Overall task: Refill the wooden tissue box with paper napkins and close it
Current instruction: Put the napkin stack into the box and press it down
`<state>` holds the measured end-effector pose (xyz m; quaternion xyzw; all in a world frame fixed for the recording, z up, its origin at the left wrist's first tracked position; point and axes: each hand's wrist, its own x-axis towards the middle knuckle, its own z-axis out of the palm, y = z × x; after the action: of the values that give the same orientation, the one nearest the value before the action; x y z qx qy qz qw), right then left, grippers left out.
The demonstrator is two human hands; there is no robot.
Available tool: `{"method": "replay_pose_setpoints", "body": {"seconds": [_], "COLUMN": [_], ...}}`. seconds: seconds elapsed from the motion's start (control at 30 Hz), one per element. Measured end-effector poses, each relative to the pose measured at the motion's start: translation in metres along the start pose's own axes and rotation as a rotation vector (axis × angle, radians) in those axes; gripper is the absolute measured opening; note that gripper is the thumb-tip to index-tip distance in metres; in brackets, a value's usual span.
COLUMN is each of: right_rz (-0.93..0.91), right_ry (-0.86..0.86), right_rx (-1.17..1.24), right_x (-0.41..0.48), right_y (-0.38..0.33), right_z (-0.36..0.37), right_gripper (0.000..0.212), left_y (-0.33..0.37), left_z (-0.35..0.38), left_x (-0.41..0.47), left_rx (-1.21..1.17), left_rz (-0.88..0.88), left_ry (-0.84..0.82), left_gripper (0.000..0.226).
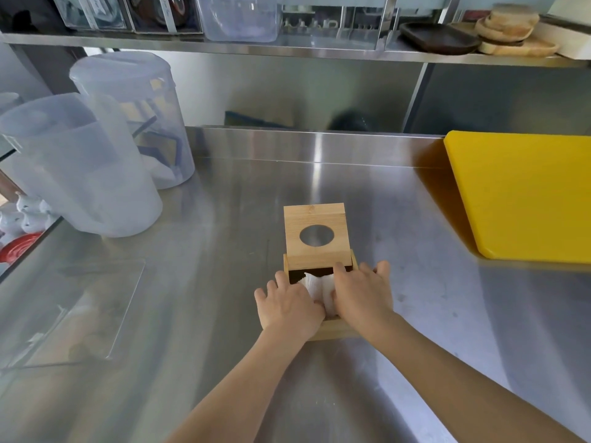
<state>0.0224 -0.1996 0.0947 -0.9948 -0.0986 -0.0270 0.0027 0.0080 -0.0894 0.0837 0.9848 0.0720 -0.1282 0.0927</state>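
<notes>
The wooden tissue box (335, 329) sits in the middle of the steel counter. Its sliding lid (315, 236), with a round hole, is pushed back so the near half of the box stands uncovered. White paper napkins (318, 289) show in the gap between my hands. My left hand (287, 306) lies palm down over the box's left side, fingers against the napkins. On the right side my right hand (363, 295) presses down the same way, its fingertips touching the lid's near edge. Most of the box is hidden under my hands.
A yellow cutting board (524, 196) lies at the right. Two large translucent plastic containers (83, 164) stand at the left. A clear acrylic stand (73, 311) lies flat at the near left. A steel shelf (287, 52) above holds tubs and wooden plates.
</notes>
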Motion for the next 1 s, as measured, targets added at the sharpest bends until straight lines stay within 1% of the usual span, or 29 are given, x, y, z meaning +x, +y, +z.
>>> {"method": "replay_pose_setpoints", "body": {"seconds": [0.03, 0.07, 0.13, 0.17, 0.27, 0.33, 0.37, 0.43, 0.47, 0.53, 0.57, 0.6, 0.67, 0.77, 0.83, 0.9, 1.0], "right_rz": [-0.004, -0.006, 0.004, 0.003, -0.059, -0.2, -0.286, -0.411, -0.452, -0.5, -0.514, -0.524, -0.537, -0.514, -0.483, -0.455, -0.446], "right_ry": [0.032, 0.073, 0.122, 0.162, 0.233, 0.254, 0.255, 0.22, 0.177, 0.076, 0.024, -0.019, -0.044, -0.022, -0.03, -0.055, -0.099], "right_rx": [-0.026, -0.058, -0.11, -0.117, -0.111, -0.04, 0.016, 0.112, 0.129, 0.113, 0.092, 0.075, 0.054, 0.049, 0.08, 0.097, 0.06], "right_x": [-0.001, -0.002, -0.005, -0.005, -0.004, -0.001, 0.001, 0.003, 0.004, 0.006, 0.007, 0.007, 0.008, 0.01, 0.009, 0.006, 0.006], "right_y": [0.0, 0.001, 0.002, 0.004, 0.016, 0.024, 0.029, 0.035, 0.036, 0.038, 0.038, 0.039, 0.042, 0.044, 0.043, 0.042, 0.041], "right_z": [0.003, 0.006, 0.01, 0.011, 0.009, 0.006, 0.005, 0.006, 0.006, 0.005, 0.005, 0.005, 0.007, 0.01, 0.009, 0.006, 0.004], "right_gripper": [0.016, 0.024, 0.042, 0.046, 0.043, 0.033, 0.027, 0.018, 0.016, 0.017, 0.02, 0.021, 0.021, 0.016, 0.01, 0.007, 0.011], "left_y": [-0.001, -0.001, -0.002, -0.003, -0.008, -0.014, -0.016, -0.02, -0.021, -0.02, -0.019, -0.02, -0.019, -0.011, -0.006, -0.004, -0.005], "left_z": [0.0, -0.001, -0.003, -0.003, -0.009, -0.014, -0.016, -0.023, -0.027, -0.032, -0.031, -0.029, -0.025, -0.023, -0.019, -0.014, -0.007], "left_x": [-0.001, -0.002, -0.006, -0.007, -0.011, -0.006, -0.003, 0.002, 0.003, 0.002, 0.003, 0.005, 0.01, 0.01, 0.008, 0.009, 0.011], "left_rx": [-0.022, -0.034, -0.028, -0.01, -0.021, -0.047, -0.054, -0.043, -0.036, -0.006, 0.034, 0.077, 0.149, 0.213, 0.263, 0.317, 0.372], "left_rz": [0.002, 0.007, 0.032, 0.055, 0.134, 0.254, 0.329, 0.494, 0.57, 0.69, 0.716, 0.724, 0.708, 0.705, 0.699, 0.652, 0.593], "left_ry": [0.005, 0.031, 0.136, 0.192, 0.374, 0.504, 0.527, 0.47, 0.41, 0.282, 0.249, 0.231, 0.196, 0.237, 0.247, 0.208, 0.139], "left_gripper": [0.033, 0.031, 0.034, 0.038, 0.044, 0.04, 0.038, 0.035, 0.031, 0.022, 0.022, 0.024, 0.029, 0.028, 0.025, 0.024, 0.025]}}
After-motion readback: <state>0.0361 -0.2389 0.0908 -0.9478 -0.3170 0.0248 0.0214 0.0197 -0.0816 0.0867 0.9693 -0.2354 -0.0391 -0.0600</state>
